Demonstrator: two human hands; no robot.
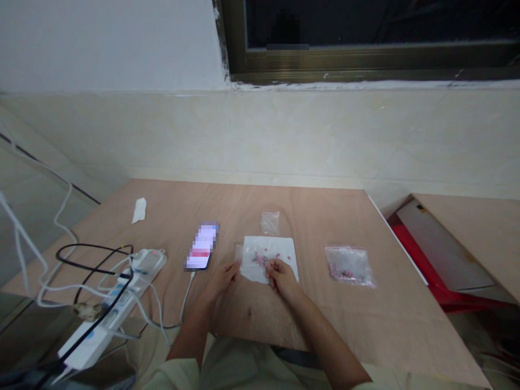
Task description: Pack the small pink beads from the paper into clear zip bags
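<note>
A sheet of white paper [280, 245] lies on the table in front of me, with several small pink and dark red pieces [260, 259] scattered over its middle, too small to name more exactly. My left hand [226, 276] is at the paper's left edge, its fingers closed on a small clear plastic bag [239, 252]. Over the lower right of the paper, my right hand [281, 275] makes a pinch among the pieces; whatever lies between its fingertips is hidden. Another small clear bag [270, 222] lies flat just beyond the paper.
To the right lies a larger zip bag [350, 265] with pink pieces inside. A phone [202, 246] on a white cable is at left, near a power strip [117, 309] with tangled cords. A paper scrap [139, 210] lies farther back. The wooden table [325, 216] meets a tiled wall.
</note>
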